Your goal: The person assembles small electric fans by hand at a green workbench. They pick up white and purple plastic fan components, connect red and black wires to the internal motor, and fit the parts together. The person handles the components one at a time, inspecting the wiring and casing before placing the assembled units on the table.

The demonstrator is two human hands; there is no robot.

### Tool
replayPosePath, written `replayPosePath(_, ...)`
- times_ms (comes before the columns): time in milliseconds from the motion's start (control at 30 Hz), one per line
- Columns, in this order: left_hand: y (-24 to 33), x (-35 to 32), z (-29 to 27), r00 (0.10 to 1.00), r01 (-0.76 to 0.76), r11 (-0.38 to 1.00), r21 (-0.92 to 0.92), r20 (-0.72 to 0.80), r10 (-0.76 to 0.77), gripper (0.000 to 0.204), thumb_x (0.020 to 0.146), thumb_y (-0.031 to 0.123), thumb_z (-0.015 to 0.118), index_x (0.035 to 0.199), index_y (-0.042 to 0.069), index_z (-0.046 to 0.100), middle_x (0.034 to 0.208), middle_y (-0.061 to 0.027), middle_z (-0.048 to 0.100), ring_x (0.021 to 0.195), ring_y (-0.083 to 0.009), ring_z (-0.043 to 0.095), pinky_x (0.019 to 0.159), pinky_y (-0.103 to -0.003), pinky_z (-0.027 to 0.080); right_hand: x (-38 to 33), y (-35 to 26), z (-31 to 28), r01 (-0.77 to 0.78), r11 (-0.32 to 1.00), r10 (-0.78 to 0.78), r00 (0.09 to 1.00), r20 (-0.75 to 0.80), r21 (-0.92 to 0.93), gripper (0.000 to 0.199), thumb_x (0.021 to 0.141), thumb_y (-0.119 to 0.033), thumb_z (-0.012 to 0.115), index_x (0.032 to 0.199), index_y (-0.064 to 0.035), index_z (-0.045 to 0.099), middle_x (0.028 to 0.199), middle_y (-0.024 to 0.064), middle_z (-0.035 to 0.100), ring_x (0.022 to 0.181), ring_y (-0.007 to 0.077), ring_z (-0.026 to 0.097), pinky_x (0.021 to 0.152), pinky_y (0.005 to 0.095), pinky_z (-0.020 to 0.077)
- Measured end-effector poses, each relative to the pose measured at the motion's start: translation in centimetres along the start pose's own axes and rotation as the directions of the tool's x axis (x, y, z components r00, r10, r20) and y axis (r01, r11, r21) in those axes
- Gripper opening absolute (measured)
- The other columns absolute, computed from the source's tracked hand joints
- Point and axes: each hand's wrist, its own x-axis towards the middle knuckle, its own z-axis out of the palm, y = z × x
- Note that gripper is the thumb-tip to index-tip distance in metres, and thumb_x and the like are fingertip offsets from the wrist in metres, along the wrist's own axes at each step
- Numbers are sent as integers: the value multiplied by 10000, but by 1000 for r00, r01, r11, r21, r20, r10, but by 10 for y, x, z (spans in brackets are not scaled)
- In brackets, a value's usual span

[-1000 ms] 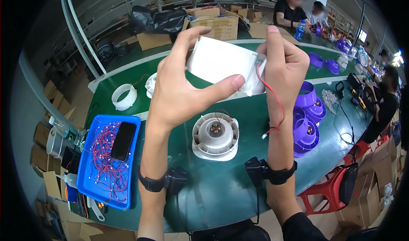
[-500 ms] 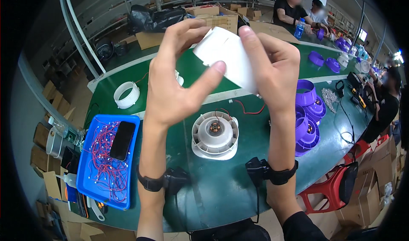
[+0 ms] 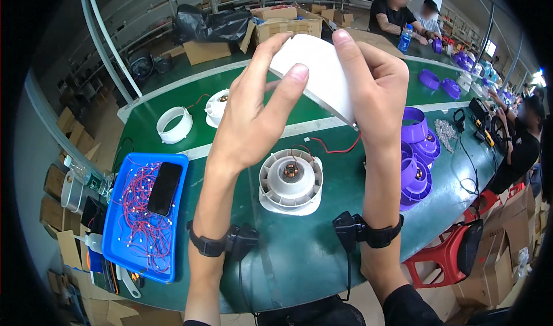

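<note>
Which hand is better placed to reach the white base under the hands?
Probably left. Both hands grip the white cover, but the left hand sits lower, nearer the white base; the right hand carries the cover's far edge.

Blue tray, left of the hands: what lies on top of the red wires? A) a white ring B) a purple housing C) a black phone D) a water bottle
C: a black phone lies flat on the red wires inside the blue tray.

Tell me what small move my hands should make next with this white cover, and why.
Probably lower the white cover toward the white round motor base below it. Both the left hand and the right hand hold it raised above the green table, and a red wire trails near the base, so keep clear of it.
</note>
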Motion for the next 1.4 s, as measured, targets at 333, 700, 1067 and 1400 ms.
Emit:
replayPosePath(333,-9,3,-7,1000,24,967,-253,25,-19,620,1032,467,391,1442,5,438,1402,-130,510,1304,-210,460,1100,-341,327,-3,-8,1,82,995,-81,996,27,-48,354,955,-182,670,694,56,649,551,-36,515,544,20,404,452,254,288)
replayPosePath(700,-44,3,-33,958,239,554,-798,101,-268,569,1038,472,397,1385,37,516,1309,-106,613,1208,-231,595,1062,-377,441,-4,-5,2,134,978,-153,982,115,160,281,904,-194,700,780,58,708,618,124,634,543,107,554,499,288,412)
replayPosePath(1067,-53,-1,-41,960,280,408,-869,253,-119,617,1014,528,418,1405,56,491,1354,-94,584,1230,-242,582,1030,-408,475,-1,0,6,227,964,-235,971,47,137,333,895,-197,686,674,48,642,585,131,583,516,180,532,487,316,393)
replayPosePath(1400,-36,14,-18,969,-97,968,-233,-245,38,690,810,261,791,1363,3,470,1203,-119,621,1066,-197,643,902,-346,525,2,16,21,140,985,-147,987,-71,-106,340,975,-285,589,1128,18,607,1024,193,682,928,295,658,842,374,501)
